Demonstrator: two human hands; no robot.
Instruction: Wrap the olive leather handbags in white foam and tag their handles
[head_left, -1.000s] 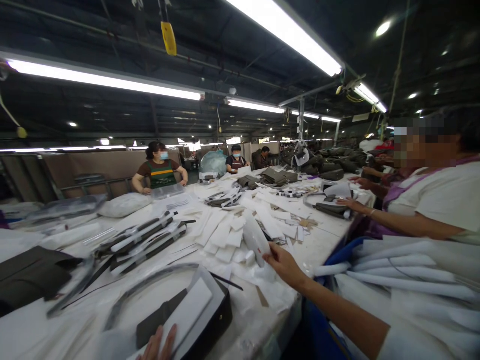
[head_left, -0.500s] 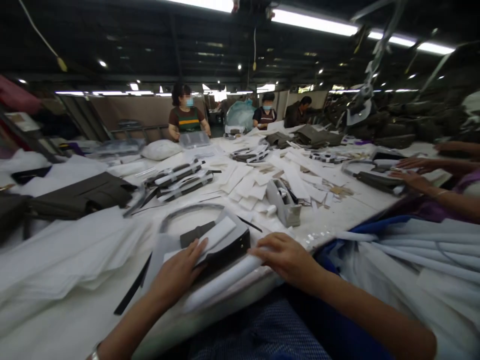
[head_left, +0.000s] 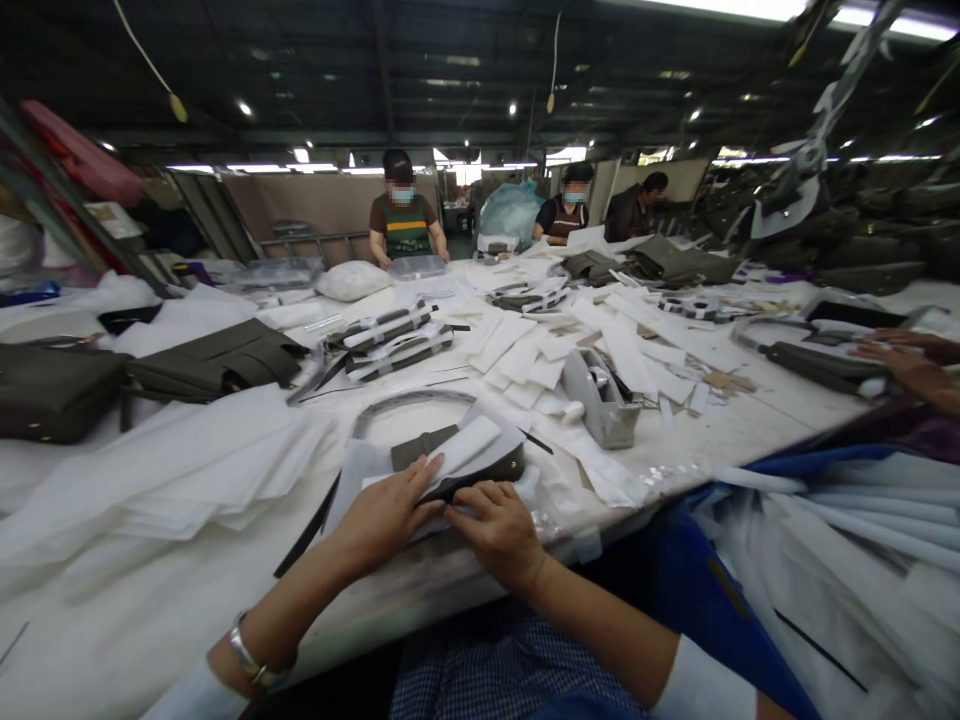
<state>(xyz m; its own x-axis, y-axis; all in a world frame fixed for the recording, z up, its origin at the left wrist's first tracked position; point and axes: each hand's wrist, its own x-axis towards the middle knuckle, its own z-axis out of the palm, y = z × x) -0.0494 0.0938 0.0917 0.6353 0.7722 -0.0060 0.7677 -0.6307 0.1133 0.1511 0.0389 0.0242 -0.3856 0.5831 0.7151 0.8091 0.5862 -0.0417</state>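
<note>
A dark olive handbag [head_left: 499, 467] lies on its side in front of me, with a folded white sheet [head_left: 461, 450] over it and a wrapped handle loop [head_left: 409, 398] beyond. My left hand [head_left: 390, 510] grips its near left part, fingertips on the white sheet. Close beside it, my right hand [head_left: 496, 530] has its fingers curled in on the bag's near edge. What lies under the right fingertips is hidden. Under the bag, a dark strap [head_left: 311, 525] sticks out to the left.
A grey tape dispenser [head_left: 600, 400] stands beyond the bag to the right, near scattered white paper pieces [head_left: 517, 355]. Stacked white sheets [head_left: 165, 500] lie left, by olive bags [head_left: 217, 360]. White foam rods [head_left: 877, 510] fill a blue-lined container at right. Co-workers [head_left: 407, 225] sit across the table.
The white foam rod in my right hand is no longer visible. My right hand has moved left along the bag's near edge, close to my left hand. The camera view has shifted.
</note>
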